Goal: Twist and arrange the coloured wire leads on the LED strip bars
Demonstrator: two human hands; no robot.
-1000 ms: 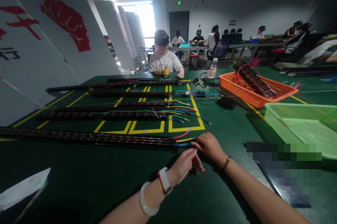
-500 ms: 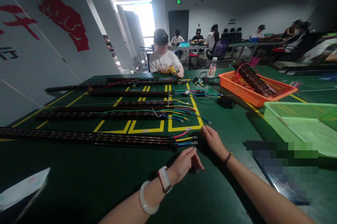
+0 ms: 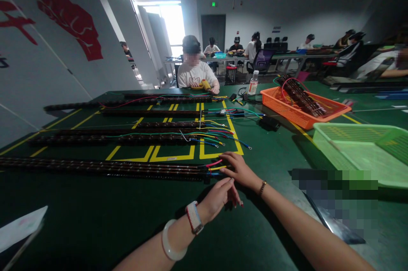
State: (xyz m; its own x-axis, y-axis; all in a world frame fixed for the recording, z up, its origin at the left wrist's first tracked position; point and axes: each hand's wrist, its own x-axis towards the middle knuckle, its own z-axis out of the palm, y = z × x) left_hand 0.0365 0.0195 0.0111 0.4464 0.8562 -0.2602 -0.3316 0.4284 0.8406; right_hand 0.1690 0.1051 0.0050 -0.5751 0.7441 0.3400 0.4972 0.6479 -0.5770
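A dark green tabletop marked with yellow painted lines spans the frame. At centre-left lies a long, glossy, dark rod-like bundle, its thin pink, yellow and blue wires meeting the right hand, fingers parted, grip unclear. The left hand, slack and loosely open, is just below.

The tabletop is dark green, striped with yellow lines at centre left. Across the left, the nearest bundle is blackish brown with pale flecks; its wires, mid-frame, are pink, yellow and blue. At right, one basket is orange, the nearer tray light green. Low centre: white bangle, pale watch strap edged red.
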